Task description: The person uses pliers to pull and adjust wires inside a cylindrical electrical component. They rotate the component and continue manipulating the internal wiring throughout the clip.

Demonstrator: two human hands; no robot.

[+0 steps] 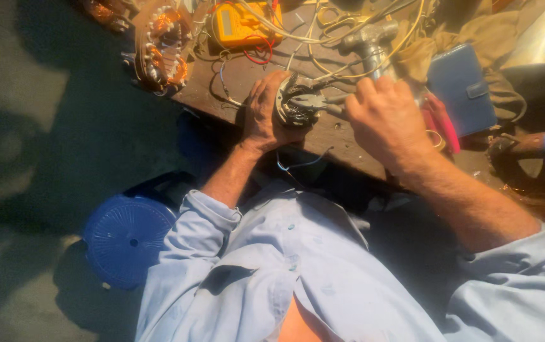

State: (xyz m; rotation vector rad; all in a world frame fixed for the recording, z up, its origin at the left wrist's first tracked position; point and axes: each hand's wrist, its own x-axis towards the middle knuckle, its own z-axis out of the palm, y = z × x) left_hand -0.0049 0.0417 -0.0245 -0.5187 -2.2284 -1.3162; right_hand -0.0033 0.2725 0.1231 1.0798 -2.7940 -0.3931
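Observation:
My left hand (265,114) grips a round, dark motor stator (292,106) with a pale rim, holding it on edge at the front of the wooden workbench (234,76). My right hand (383,117) is closed around the handles of metal pliers (313,101), whose jaws reach left into the middle of the stator. Thin wires (297,164) trail from the stator down over the bench edge. Both forearms come out of rolled-up light blue shirt sleeves.
On the bench lie a yellow multimeter (237,24), a copper-wound stator (163,47), a hammer (368,39), tangled leads, scissors, a blue wallet (461,85) and a red-handled tool (442,120). A blue plastic stool (130,237) stands on the dark floor at lower left.

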